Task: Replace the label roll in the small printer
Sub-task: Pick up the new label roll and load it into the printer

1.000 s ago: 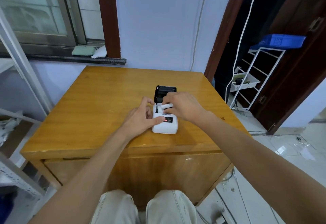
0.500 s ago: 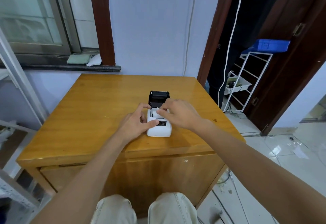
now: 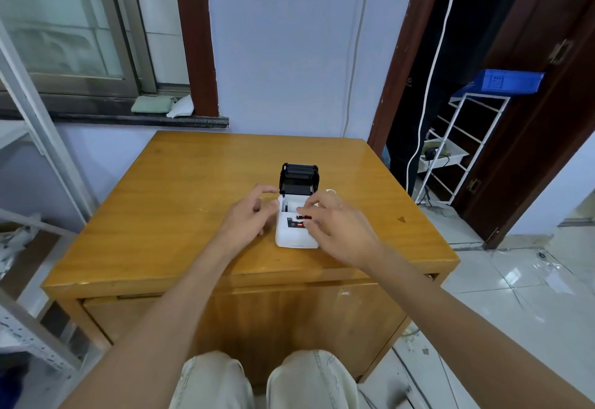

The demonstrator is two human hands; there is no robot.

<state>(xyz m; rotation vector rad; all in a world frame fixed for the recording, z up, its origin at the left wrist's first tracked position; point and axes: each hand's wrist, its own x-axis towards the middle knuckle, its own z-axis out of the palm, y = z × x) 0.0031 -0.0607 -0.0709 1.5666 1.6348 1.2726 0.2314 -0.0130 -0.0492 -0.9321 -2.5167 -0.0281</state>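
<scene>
The small white printer [image 3: 294, 237] sits near the front middle of the wooden table [image 3: 180, 202]. Its black lid [image 3: 298, 177] stands open and upright at the back. The open compartment [image 3: 291, 205] looks white inside; I cannot tell whether a label roll lies in it. My left hand [image 3: 249, 215] is at the printer's left side, fingers apart, thumb touching the casing. My right hand [image 3: 336, 226] lies over the printer's right half, with its fingertips at the compartment's front edge. A small white curl [image 3: 330, 191] lies on the table just behind my right hand.
The table stands against a pale wall, with a window sill [image 3: 141, 119] at the back left. A grey metal rack [image 3: 35, 138] is on the left. On the right, an open doorway holds a white wire shelf [image 3: 457, 151] with a blue tray [image 3: 502, 81]. My knees are below the table's front edge.
My right hand has drawn back from inside the compartment to its front edge, and the white roll is gone from its fingers. My left thumb has come off the printer's front and the fingers have spread.
</scene>
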